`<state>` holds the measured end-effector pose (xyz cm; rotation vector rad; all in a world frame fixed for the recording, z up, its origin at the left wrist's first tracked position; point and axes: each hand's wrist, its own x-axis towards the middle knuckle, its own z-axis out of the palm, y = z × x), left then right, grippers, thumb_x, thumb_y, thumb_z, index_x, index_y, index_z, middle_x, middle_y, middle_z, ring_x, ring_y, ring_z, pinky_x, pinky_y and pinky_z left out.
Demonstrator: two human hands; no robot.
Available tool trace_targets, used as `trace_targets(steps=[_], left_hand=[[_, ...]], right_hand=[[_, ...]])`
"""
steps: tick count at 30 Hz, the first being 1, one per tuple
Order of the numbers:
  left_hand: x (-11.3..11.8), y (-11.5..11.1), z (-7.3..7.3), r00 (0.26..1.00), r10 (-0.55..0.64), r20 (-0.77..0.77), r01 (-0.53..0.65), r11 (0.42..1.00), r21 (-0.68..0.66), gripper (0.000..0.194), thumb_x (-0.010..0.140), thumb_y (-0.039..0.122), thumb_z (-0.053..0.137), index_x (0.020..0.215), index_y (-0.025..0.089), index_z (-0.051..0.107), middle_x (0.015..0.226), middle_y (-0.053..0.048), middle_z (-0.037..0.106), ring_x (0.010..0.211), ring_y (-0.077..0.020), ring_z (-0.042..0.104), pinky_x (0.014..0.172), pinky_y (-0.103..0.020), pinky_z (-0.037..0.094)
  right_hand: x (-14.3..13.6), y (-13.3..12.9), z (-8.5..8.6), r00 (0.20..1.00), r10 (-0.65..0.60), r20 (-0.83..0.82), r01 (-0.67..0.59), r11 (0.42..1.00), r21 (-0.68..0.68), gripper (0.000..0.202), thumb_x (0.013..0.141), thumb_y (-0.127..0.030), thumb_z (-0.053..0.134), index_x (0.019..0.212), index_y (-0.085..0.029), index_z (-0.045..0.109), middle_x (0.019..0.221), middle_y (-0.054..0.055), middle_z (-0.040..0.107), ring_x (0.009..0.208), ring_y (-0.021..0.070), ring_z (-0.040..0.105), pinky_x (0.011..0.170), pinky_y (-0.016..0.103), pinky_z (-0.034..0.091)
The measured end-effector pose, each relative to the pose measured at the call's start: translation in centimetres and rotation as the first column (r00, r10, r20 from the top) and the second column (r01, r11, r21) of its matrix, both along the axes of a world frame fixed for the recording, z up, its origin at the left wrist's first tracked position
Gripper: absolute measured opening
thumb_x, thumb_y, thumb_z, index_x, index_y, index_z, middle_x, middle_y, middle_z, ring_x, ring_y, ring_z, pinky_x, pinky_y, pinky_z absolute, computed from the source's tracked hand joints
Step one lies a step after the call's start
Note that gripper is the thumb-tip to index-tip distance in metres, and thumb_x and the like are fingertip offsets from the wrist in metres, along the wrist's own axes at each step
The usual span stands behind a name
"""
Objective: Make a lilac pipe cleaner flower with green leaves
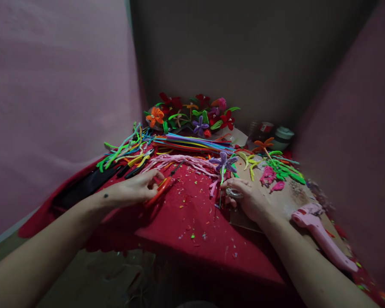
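Note:
My left hand (143,187) is closed around the orange handles of a pair of scissors (159,192), whose dark blades point up and away over the red cloth. In my right hand (244,194) the fingers pinch the thin stem of a purple pipe-cleaner flower (223,162), which stands upright above them. A bit of green shows on the stem just under the petals. A pale ring-shaped item (234,193) lies against the right fingers; I cannot make out what it is. Pink pipe cleaners (186,160) lie between and behind both hands.
Finished fuzzy flowers (199,124) stand at the back, with a bundle of pipe cleaners (192,143) before them. Pliers (137,162) lie at left. A pink glue gun (324,239) rests on cardboard (280,205) at right, near a lidded cup (282,137). Scraps litter the cloth.

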<state>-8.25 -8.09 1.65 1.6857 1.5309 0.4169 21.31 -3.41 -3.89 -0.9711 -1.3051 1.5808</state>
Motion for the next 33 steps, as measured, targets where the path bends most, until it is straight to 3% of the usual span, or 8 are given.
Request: trace_targets(steps=[1, 3, 6, 10, 14, 24, 33], left_hand=[[0.6, -0.5, 0.1, 0.987, 0.044, 0.155, -0.032, 0.997, -0.075, 0.043, 0.067, 0.023, 0.058, 0.107, 0.016, 0.044, 0.073, 0.002, 0.052, 0.060, -0.0116, 0.048, 0.054, -0.023, 0.037], [2.3, -1.5, 0.0, 0.886, 0.078, 0.458, -0.016, 0.990, -0.138, 0.045, 0.067, 0.024, 0.061, 0.108, 0.018, 0.045, 0.076, 0.002, 0.052, 0.060, -0.0100, 0.048, 0.053, -0.022, 0.038], [5.0, -2.8, -0.4, 0.749, 0.096, 0.655, 0.106, 0.959, -0.262, 0.043, 0.063, 0.022, 0.065, 0.103, 0.017, 0.049, 0.069, 0.002, 0.052, 0.052, -0.0081, 0.046, 0.049, -0.021, 0.037], [7.5, -3.5, -0.9, 0.680, 0.046, 0.732, 0.302, 0.892, -0.337, 0.042, 0.068, 0.018, 0.060, 0.109, 0.017, 0.050, 0.068, 0.001, 0.055, 0.053, -0.0103, 0.052, 0.050, -0.022, 0.040], [8.3, -3.3, -1.1, 0.648, -0.032, 0.761, 0.457, 0.816, -0.355, 0.042, 0.069, 0.014, 0.056, 0.110, 0.017, 0.051, 0.069, 0.000, 0.059, 0.055, -0.0124, 0.056, 0.052, -0.024, 0.043], [9.1, -2.4, -2.3, 0.634, -0.062, 0.771, 0.500, 0.793, -0.347, 0.039, 0.066, 0.014, 0.057, 0.105, 0.015, 0.052, 0.063, 0.001, 0.060, 0.052, -0.0121, 0.055, 0.051, -0.024, 0.045], [9.9, -1.9, -3.3, 0.618, -0.093, 0.781, 0.443, 0.861, -0.249, 0.032, 0.068, 0.016, 0.056, 0.100, 0.014, 0.052, 0.056, 0.002, 0.055, 0.047, -0.0119, 0.052, 0.046, -0.023, 0.042]], right_hand=[[0.0, -0.1, 0.1, 1.000, -0.001, 0.002, 0.001, 1.000, -0.002, 0.019, 0.072, -0.034, 0.058, 0.067, -0.018, 0.068, 0.049, 0.001, 0.057, 0.039, 0.0096, 0.046, 0.037, 0.021, 0.029], [-0.1, -0.2, 0.2, 1.000, 0.003, 0.009, -0.003, 1.000, -0.002, 0.019, 0.072, -0.034, 0.059, 0.067, -0.018, 0.068, 0.049, 0.001, 0.058, 0.038, 0.0089, 0.044, 0.037, 0.021, 0.028], [0.0, -0.2, 0.1, 1.000, 0.001, 0.013, -0.001, 1.000, 0.002, 0.019, 0.071, -0.035, 0.059, 0.067, -0.018, 0.067, 0.050, 0.000, 0.058, 0.038, 0.0083, 0.043, 0.037, 0.022, 0.028], [0.2, 0.0, -0.2, 1.000, -0.025, -0.006, 0.025, 1.000, -0.006, 0.017, 0.071, -0.034, 0.061, 0.067, -0.018, 0.066, 0.059, 0.001, 0.062, 0.041, 0.0094, 0.048, 0.037, 0.022, 0.029], [0.2, 0.0, -0.2, 1.000, 0.004, -0.020, -0.004, 1.000, -0.003, 0.015, 0.071, -0.033, 0.061, 0.067, -0.018, 0.064, 0.053, 0.000, 0.058, 0.039, 0.0088, 0.045, 0.037, 0.022, 0.028], [0.0, -0.4, 0.3, 1.000, 0.004, 0.013, -0.004, 1.000, -0.008, 0.016, 0.070, -0.033, 0.062, 0.066, -0.018, 0.062, 0.050, -0.001, 0.056, 0.038, 0.0085, 0.044, 0.038, 0.022, 0.028], [0.0, -0.4, 0.6, 1.000, -0.008, -0.007, 0.008, 0.999, -0.036, 0.016, 0.069, -0.033, 0.062, 0.061, -0.020, 0.058, 0.048, -0.001, 0.055, 0.037, 0.0096, 0.043, 0.037, 0.023, 0.027]])
